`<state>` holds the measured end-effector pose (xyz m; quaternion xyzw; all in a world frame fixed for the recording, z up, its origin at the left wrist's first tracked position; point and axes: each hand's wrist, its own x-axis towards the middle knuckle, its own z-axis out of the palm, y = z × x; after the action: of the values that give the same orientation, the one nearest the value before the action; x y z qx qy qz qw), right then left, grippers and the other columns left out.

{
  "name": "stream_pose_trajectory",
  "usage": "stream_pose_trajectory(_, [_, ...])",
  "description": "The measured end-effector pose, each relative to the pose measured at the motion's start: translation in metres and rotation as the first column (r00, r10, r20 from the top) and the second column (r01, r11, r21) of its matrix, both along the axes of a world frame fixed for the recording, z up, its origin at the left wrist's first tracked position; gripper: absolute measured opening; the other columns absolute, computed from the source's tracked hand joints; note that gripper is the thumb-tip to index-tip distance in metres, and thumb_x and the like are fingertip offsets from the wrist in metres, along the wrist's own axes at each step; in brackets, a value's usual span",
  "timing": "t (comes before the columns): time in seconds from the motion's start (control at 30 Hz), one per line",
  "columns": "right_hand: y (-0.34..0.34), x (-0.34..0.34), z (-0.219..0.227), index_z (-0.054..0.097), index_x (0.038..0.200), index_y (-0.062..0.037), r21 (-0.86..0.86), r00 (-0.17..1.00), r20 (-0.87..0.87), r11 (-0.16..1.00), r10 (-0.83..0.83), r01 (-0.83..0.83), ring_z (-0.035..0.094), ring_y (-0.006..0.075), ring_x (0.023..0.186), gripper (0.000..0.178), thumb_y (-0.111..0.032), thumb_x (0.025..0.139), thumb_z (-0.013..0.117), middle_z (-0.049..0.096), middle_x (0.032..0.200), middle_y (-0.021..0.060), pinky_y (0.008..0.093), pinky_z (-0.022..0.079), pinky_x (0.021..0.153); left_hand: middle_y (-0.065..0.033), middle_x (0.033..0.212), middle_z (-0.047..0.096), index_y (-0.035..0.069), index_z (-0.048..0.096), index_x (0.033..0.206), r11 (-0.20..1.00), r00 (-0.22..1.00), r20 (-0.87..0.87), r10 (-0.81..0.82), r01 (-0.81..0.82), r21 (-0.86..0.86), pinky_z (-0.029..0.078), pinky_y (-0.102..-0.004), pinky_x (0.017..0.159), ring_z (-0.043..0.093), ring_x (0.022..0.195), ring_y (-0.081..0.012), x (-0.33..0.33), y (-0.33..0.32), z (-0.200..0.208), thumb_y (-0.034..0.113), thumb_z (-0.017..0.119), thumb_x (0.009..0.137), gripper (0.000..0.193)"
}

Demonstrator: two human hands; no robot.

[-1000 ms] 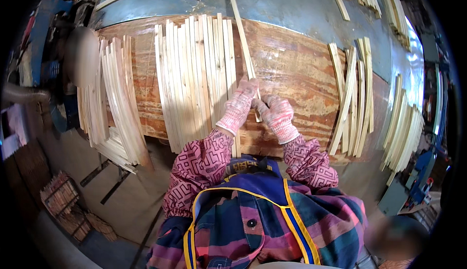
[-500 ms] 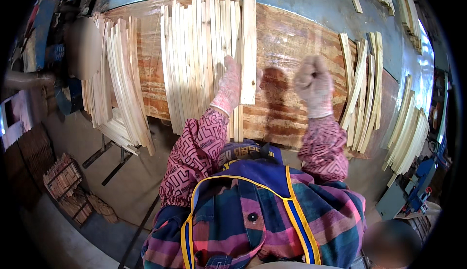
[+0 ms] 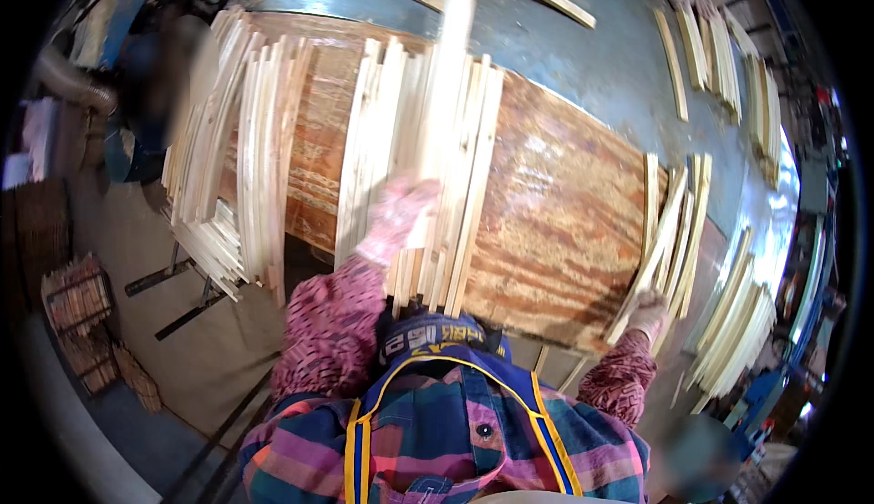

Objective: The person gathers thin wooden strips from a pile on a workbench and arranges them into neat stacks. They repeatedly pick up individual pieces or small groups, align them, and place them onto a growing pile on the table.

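I see left hand [image 3: 398, 217] pinching long wood strip [image 3: 446, 94] over middle pile of strips [image 3: 391, 140] on desk [image 3: 555, 222]. Right hand [image 3: 648, 311] touches right pile [image 3: 669, 231]; fingers unclear.

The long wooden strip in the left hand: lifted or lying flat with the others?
Lifted. The wooden strip runs blurred across the middle stack below it, its near end in the gloved left hand.

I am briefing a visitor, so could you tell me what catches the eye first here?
The pale wooden strip held up in the left hand stands out, above the middle stack of strips on the brown board. At the right edge, the right hand touches another stack.
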<state>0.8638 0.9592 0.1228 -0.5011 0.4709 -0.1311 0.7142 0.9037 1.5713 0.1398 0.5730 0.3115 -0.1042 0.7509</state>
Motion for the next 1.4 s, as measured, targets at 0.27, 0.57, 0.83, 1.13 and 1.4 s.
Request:
stream_pose_trajectory(0.27, [0.377,0.294,-0.025,0.062,0.127,-0.0011,-0.375,0.651,0.121,0.642,0.75,-0.669,0.064,0.0138,0.09,0.041,-0.025,0.093,0.061,0.07,0.104,0.0094,0.0283,0.052,0.077,-0.0076,0.1,0.059,0.02,0.05,0.14,0.065,0.918,-0.376,0.126,0.371,0.927,0.052,-0.0356,0.08,0.062,0.09,-0.026,-0.112,0.149,-0.039,0.026,0.065,0.089,0.053])
stream_pose_trajectory(0.57, [0.599,0.477,-0.036,0.053,0.137,-0.0168,-0.511,0.124,-0.828,-0.645,0.547,-0.568,0.054,0.0325,0.125,0.057,-0.04,0.087,0.065,0.057,0.133,0.0158,0.0416,0.046,0.104,-0.012,0.119,0.051,0.04,0.021,0.154,0.164,0.622,-0.754,0.213,0.738,0.655,0.054,-0.0454,0.073,0.063,0.096,-0.0324,-0.125,0.18,-0.075,0.023,0.06,0.089,0.078])
stream_pose_trajectory(0.83, [0.608,0.445,0.009,0.06,0.12,-0.0019,-0.4,-0.127,-0.775,-0.636,0.619,-0.66,0.071,0.0318,0.09,0.059,-0.029,0.071,0.076,0.07,0.102,0.0208,0.0386,0.058,0.079,-0.0177,0.134,0.05,0.025,0.043,0.147,0.025,0.854,-0.52,0.03,0.52,0.854,0.052,-0.0481,0.087,0.06,0.106,-0.0365,-0.018,0.163,-0.007,0.038,0.067,0.086,0.067])
stream_pose_trajectory(1.13, [0.501,0.415,0.024,0.064,0.116,-0.0141,-0.858,-0.053,-0.51,-0.513,0.858,-0.042,0.06,0.0183,0.092,0.045,-0.027,0.076,0.078,0.063,0.101,0.0048,0.0367,0.052,0.084,-0.0064,0.104,0.065,0.017,0.062,0.128,-0.666,0.912,-0.347,-0.218,0.121,0.736,0.055,-0.0387,0.073,0.063,0.091,-0.024,0.135,0.216,0.126,0.023,0.069,0.087,0.042])
stream_pose_trajectory(1.4, [0.411,0.577,-0.061,0.055,0.134,-0.0168,-0.672,0.642,-0.708,-0.559,0.294,-0.485,0.049,0.0272,0.133,0.046,-0.033,0.09,0.06,0.056,0.138,0.011,0.0406,0.042,0.107,-0.004,0.088,0.069,0.003,0.066,0.114,0.591,0.916,-0.391,-0.091,0.365,0.719,0.052,-0.027,0.062,0.06,0.073,-0.0111,0.082,0.16,0.06,0.02,0.069,0.091,0.029])
